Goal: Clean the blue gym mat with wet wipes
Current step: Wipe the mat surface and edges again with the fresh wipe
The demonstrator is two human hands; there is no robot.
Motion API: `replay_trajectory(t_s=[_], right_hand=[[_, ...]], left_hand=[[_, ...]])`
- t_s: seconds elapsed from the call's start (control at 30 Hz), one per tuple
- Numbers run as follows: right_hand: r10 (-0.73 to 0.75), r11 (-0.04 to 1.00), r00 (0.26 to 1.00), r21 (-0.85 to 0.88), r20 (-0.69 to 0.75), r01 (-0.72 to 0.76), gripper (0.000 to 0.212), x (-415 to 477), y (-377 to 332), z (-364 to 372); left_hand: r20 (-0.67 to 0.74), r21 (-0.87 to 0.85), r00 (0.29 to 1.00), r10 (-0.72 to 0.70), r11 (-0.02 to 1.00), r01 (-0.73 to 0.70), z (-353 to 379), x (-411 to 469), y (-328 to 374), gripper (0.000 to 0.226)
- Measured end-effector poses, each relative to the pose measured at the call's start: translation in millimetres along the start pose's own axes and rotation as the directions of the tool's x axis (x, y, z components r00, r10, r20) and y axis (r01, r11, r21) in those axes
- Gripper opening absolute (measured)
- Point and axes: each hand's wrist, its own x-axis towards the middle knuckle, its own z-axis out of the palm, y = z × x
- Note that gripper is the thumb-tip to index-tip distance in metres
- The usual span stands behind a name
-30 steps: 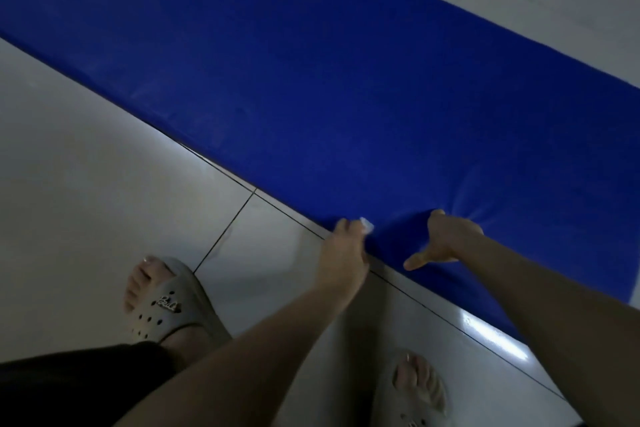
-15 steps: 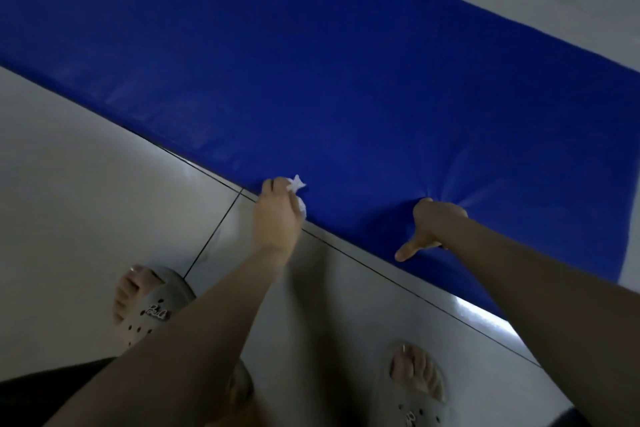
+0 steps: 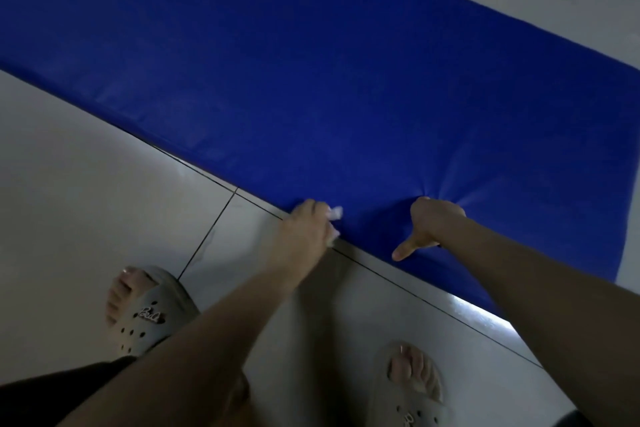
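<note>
- On the floor [image 3: 79, 191], in the head view, the blue gym mat [image 3: 311, 62] lies flat on pale tiles. It runs diagonally from upper left to the right edge of the view.
- Left hand [image 3: 304, 229]: positioned at the near edge of the mat, where mat meets tile. Its fingers are clenched round a crumpled white wet wipe [image 3: 335, 213], which touches the mat surface.
- Right hand [image 3: 434, 224]: bears down on the mat just beside the left hand, nearer the mat's right end. The surface is dented under it, and creases fan outward from the contact point.
- Right thumb [image 3: 403, 251]: extended, pointing back toward the near edge.
- Right fingers: hidden behind the back of the hand. Straight or curled cannot be determined.
- Feet: in grey perforated sandals, left [image 3: 145, 315] and right [image 3: 412, 392], both on the tiles, short of the mat.
- Dark grout lines [image 3: 207, 236] cross the floor between the left sandal and the mat.
</note>
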Motion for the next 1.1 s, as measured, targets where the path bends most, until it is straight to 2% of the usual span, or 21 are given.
replay_trajectory(t_s=[0.13,0.2,0.4,0.53,0.63,0.7,0.73,0.77,0.8,0.87,0.93,0.97,1.03,1.07,1.1], right_hand=[[0.013,1.000,1.000,0.000,0.010,-0.013,0.094,-2.1,-1.6,-3.1],[0.012,1.000,1.000,0.001,0.017,-0.012,0.093,-3.2,-1.8,-4.4],[0.011,1.000,1.000,-0.001,0.007,-0.011,0.084,-3.0,-1.0,-2.7],[0.021,1.000,1.000,0.010,0.004,-0.021,0.086,-1.8,-0.9,-2.4],[0.029,0.997,0.999,0.067,-0.030,-0.027,0.103,-3.6,3.6,2.2],[0.048,0.988,0.997,0.151,-0.064,-0.038,0.129,-9.5,8.5,7.9],[0.039,0.982,0.996,0.186,-0.083,-0.023,0.132,-12.8,10.1,10.3],[-0.002,0.975,0.993,0.220,-0.118,0.028,0.122,-14.8,9.1,13.5],[-0.066,0.958,0.983,0.266,-0.171,0.110,0.100,-16.7,6.4,12.3],[-0.194,0.861,0.934,0.405,-0.300,0.308,0.059,-18.9,-13.8,15.2],[-0.219,0.756,0.890,0.507,-0.401,0.414,0.044,-24.2,-44.6,15.9],[-0.208,0.735,0.874,0.519,-0.439,0.436,0.039,-25.7,-58.2,17.6],[-0.147,0.764,0.856,0.492,-0.496,0.416,0.031,-26.8,-76.6,25.0],[-0.109,0.777,0.851,0.490,-0.514,0.396,0.026,-25.7,-81.0,27.9],[-0.079,0.776,0.841,0.497,-0.535,0.389,0.022,-24.7,-84.1,29.0]], left_hand=[[-0.150,0.071,0.942,-0.302,0.947,0.315,-25.6,21.2,-43.1,0.026],[-0.180,0.043,0.918,-0.353,0.930,0.366,-18.1,19.5,-35.2,0.022],[-0.131,-0.154,0.940,-0.315,0.943,0.295,20.5,-3.7,36.8,0.037],[-0.092,-0.176,0.986,-0.139,0.977,0.122,38.5,-14.1,71.7,0.027],[-0.059,-0.165,0.994,-0.088,0.983,0.077,37.9,-9.6,77.8,0.023],[-0.010,-0.182,0.994,-0.106,0.978,0.103,24.8,0.9,68.6,0.018],[0.022,-0.191,0.990,-0.142,0.971,0.144,16.9,8.7,62.6,0.019],[0.070,-0.202,0.978,-0.196,0.957,0.206,10.3,16.6,56.0,0.025],[0.133,-0.227,0.956,-0.261,0.931,0.286,1.8,29.4,50.1,0.033],[0.315,-0.269,0.869,-0.381,0.843,0.467,-11.3,48.3,42.1,0.041],[0.483,-0.265,0.778,-0.401,0.780,0.567,-23.0,64.3,36.0,0.034],[0.550,-0.271,0.737,-0.392,0.751,0.602,-27.5,70.0,33.2,0.030],[0.656,-0.278,0.666,-0.355,0.707,0.650,-33.1,79.7,24.1,0.024],[0.674,-0.264,0.655,-0.342,0.717,0.646,-36.8,83.2,17.2,0.021],[0.654,-0.230,0.673,-0.345,0.756,0.612,-43.0,86.2,8.3,0.018]])
